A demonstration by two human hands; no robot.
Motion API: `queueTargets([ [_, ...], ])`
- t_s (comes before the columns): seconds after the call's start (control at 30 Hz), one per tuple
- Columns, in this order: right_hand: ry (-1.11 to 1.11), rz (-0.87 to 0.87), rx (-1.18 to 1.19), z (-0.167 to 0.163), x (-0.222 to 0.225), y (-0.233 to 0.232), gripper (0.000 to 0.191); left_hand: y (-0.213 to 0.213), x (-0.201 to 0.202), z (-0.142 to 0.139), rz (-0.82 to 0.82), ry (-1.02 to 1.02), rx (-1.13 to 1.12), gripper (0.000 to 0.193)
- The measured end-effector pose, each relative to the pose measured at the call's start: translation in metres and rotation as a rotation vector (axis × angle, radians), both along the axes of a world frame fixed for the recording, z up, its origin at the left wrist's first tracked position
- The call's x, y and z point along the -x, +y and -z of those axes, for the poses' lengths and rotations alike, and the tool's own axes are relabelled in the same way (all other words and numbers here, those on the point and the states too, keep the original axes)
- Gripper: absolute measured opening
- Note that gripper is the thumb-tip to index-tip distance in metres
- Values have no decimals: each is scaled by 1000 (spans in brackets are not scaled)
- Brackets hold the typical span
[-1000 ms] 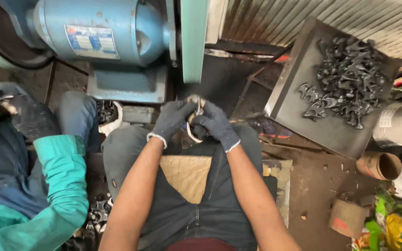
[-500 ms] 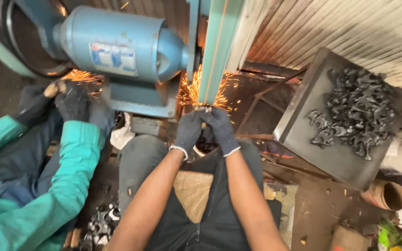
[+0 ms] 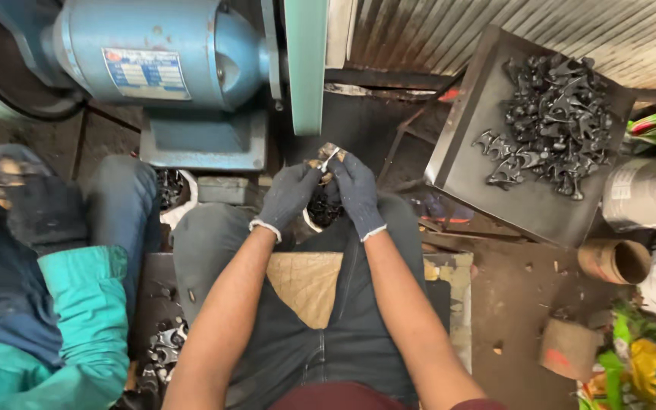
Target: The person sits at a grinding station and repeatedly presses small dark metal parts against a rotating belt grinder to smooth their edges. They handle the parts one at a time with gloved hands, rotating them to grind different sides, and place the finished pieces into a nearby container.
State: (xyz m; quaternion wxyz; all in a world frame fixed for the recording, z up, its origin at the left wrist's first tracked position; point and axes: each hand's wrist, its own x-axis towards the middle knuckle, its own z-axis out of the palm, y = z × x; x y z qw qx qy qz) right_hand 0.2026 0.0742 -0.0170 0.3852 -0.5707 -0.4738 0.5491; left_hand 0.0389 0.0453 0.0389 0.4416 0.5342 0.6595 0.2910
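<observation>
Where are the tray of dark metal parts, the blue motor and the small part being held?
tray (image 3: 465,178), head view, bare lower-left floor.
blue motor (image 3: 191,38), head view, rounded housing.
small part (image 3: 329,156), head view, bright tip above the gloved fingers.

left hand and right hand: both in dark knit gloves, together pinching a small metal piece just below the green belt guard. blue grinder motor: upper left, on a blue base. dark metal tray: right, tilted, bearing a heap of black castings. cardboard pad: on the lap. co-worker's teal sleeve: lower left. cardboard tube: far right on the floor.
</observation>
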Motion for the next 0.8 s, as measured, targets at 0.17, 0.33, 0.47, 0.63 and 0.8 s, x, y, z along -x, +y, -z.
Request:
queueTargets([
  [0.17, -163, -152, -257, -3, -2, -1, 28, -4, 7, 4, -54, 0, -8, 44],
  [0.33, -268, -118, -276, -28, 4, -8, 50, -4, 7, 10, -98, -114, 24, 39],
  [0.47, -407, -66, -163, -28, 13, -14, 62, -4, 3, 16, -145, 1, -11, 40],
  [0.63, -621, -93, -478, -4, 15, -16, 37, -6, 4, 22, -189, -79, -63, 37],
  [0.8, -427, -131, -487, -4, 14, -17, 38, -8, 6, 21, -226, -271, -11, 33],
])
